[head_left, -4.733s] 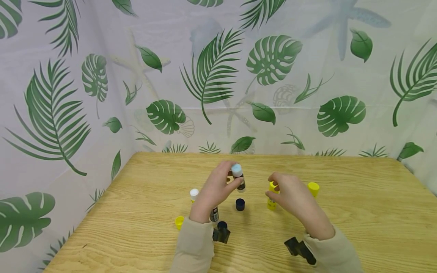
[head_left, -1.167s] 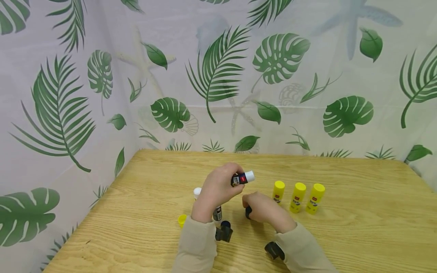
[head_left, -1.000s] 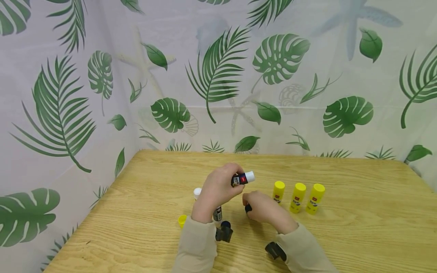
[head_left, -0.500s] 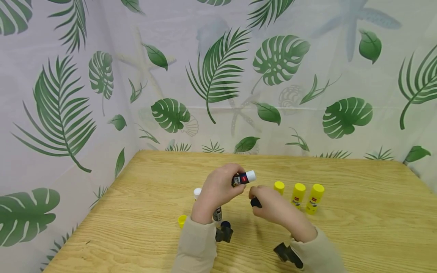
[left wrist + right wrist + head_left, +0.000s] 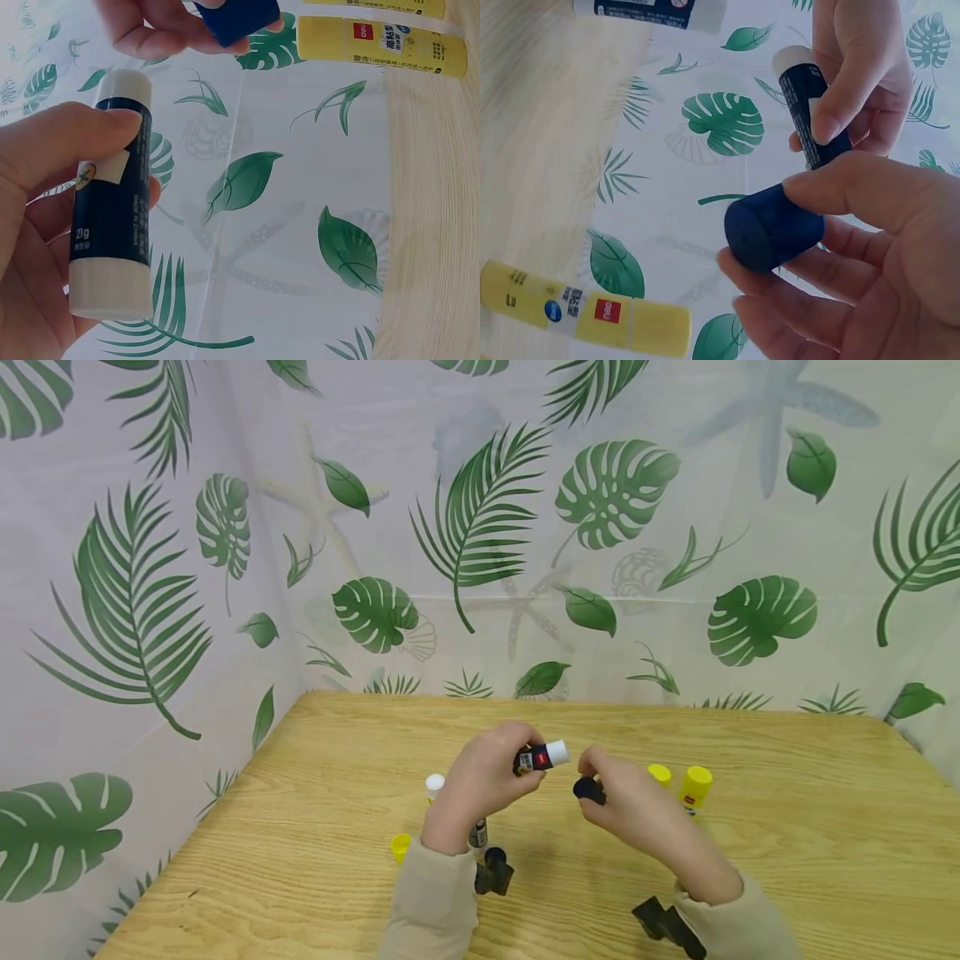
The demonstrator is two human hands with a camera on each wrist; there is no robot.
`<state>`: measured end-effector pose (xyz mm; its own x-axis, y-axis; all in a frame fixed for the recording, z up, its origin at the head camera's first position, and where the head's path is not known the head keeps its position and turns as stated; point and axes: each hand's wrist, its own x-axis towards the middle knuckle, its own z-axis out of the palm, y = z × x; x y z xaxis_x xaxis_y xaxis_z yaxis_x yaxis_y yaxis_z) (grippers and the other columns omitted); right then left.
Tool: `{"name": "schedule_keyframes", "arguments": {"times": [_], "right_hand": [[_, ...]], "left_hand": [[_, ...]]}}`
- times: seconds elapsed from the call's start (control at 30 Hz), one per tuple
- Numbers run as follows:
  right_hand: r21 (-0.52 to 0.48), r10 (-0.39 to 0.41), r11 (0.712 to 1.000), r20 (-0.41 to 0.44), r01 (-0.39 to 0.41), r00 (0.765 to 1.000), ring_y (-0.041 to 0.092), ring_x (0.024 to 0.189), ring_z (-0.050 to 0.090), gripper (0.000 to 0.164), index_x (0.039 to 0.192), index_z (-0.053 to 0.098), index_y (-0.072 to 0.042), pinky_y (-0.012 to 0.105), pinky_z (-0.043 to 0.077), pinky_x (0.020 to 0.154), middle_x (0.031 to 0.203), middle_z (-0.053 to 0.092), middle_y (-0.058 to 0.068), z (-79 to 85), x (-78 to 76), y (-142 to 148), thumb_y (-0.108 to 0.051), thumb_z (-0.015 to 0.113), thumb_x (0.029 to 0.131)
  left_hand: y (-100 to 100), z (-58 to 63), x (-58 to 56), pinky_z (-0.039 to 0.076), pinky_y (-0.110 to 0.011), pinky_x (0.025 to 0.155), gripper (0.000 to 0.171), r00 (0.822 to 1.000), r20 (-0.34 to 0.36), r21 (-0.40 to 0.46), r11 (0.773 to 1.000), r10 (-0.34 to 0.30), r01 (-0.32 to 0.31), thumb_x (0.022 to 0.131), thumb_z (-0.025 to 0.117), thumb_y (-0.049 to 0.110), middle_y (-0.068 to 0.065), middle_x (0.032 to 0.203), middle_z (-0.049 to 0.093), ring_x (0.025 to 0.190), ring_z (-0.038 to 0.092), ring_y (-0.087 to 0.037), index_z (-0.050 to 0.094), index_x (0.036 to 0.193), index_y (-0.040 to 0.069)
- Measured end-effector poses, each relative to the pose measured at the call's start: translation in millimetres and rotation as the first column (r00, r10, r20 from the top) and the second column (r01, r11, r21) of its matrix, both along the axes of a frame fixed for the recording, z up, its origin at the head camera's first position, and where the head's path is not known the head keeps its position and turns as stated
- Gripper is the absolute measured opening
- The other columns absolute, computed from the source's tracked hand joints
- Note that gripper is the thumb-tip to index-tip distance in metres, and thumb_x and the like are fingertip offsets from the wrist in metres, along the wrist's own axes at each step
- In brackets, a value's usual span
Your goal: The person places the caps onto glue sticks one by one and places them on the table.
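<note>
In the head view my left hand [image 5: 483, 777] grips a navy glue stick [image 5: 536, 758], tilted so its bare white end points right. The left wrist view shows my thumb across the label of this glue stick [image 5: 112, 202]. Just to its right, my right hand [image 5: 637, 797] pinches a navy cap [image 5: 588, 791] between thumb and fingers. Cap and glue stick are apart, with a small gap between. Seen from the right wrist, the cap [image 5: 772, 229] shows its closed end, and the glue stick [image 5: 806, 97] lies beyond it.
Yellow glue sticks [image 5: 697, 787] stand behind my right hand, partly hidden by it. Around my left wrist are a white-topped stick [image 5: 435, 786], a dark glue stick [image 5: 478, 833], a yellow cap [image 5: 401, 847] and another navy cap [image 5: 495, 856]. A patterned curtain [image 5: 465, 635] borders the table's back.
My right hand has left a yellow glue stick, picked the navy cap off the table, then lifted it rightward and turned it. The left hand's glue stick has gone from upright to tilted sideways.
</note>
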<state>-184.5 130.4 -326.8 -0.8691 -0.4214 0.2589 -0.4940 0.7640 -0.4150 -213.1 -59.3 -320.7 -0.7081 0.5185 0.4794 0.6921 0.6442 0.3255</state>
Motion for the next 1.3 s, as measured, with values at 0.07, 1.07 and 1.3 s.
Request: {"name": "schedule_keyframes", "arguments": {"times": [0.07, 1.07, 1.3], "right_hand": [[-0.021, -0.021, 1.000, -0.014, 0.021, 1.000, 0.017, 0.068, 0.056, 0.028, 0.093, 0.047, -0.004, 0.025, 0.044, 0.052, 0.079, 0.058, 0.006, 0.7, 0.1, 2, -0.004, 0.067, 0.075], [-0.161, 0.027, 0.985, -0.176, -0.055, 0.984, 0.020, 0.078, 0.059, 0.031, 0.089, 0.048, -0.003, 0.034, 0.049, 0.066, 0.083, 0.060, 0.006, 7.4, 0.3, 11, 0.004, 0.071, 0.069], [-0.177, 0.032, 0.982, -0.174, -0.063, 0.984, 0.018, 0.076, 0.058, 0.029, 0.087, 0.050, -0.004, 0.031, 0.049, 0.066, 0.082, 0.059, 0.005, 10.2, 0.8, 13, 0.003, 0.071, 0.070]], "left_hand": [[0, 0.3, 0.3, 0.045, -0.019, 0.065, 0.023, 1.000, 0.005, -0.008, 1.000, -0.009, 0.009, 0.076, 0.069, 0.014, 0.000, 0.089, 0.058, 0.073, 0.054, -0.008, 0.058, 0.096, 0.009], [9, -1.3, 0.4, 0.040, -0.017, 0.061, 0.020, 0.992, -0.035, -0.073, 0.990, -0.122, 0.120, 0.075, 0.069, 0.012, 0.003, 0.084, 0.059, 0.066, 0.048, -0.005, 0.059, 0.093, 0.010], [10, -0.6, 1.5, 0.040, -0.016, 0.060, 0.018, 0.991, -0.038, -0.092, 0.987, -0.132, 0.128, 0.076, 0.068, 0.012, 0.003, 0.081, 0.058, 0.065, 0.047, -0.005, 0.061, 0.092, 0.009]]}}
